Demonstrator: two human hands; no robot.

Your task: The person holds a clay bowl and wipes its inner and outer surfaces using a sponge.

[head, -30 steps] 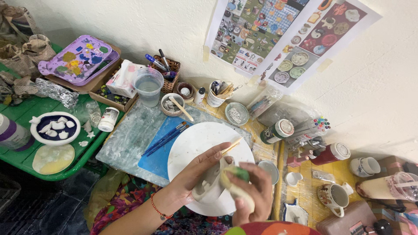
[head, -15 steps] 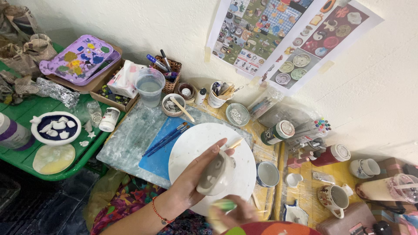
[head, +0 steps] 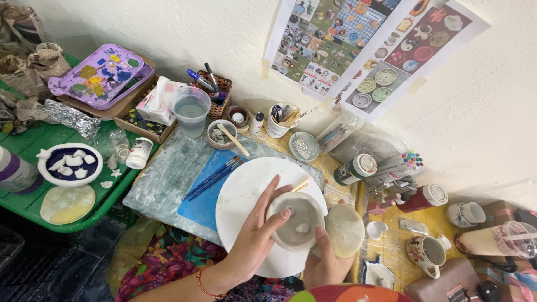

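Grey, smooth clay bowl (head: 296, 220) sits grasped by left hand (head: 254, 235) and right hand (head: 324, 262) fingers over a round white plate (head: 240, 196).

Against the wall a clear cup of water (head: 191, 109) stands beside a wicker basket of pens (head: 218, 92). 2 blue brushes (head: 213, 177) lie on a blue mat (head: 205, 190). A purple paint-spattered palette (head: 100, 75) sits left, a green tray (head: 33, 140) below it.

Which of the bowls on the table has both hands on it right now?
The unglazed grey clay bowl over the round white board. The left hand and right hand cup it; the small bowl with a wooden stick stands untouched.
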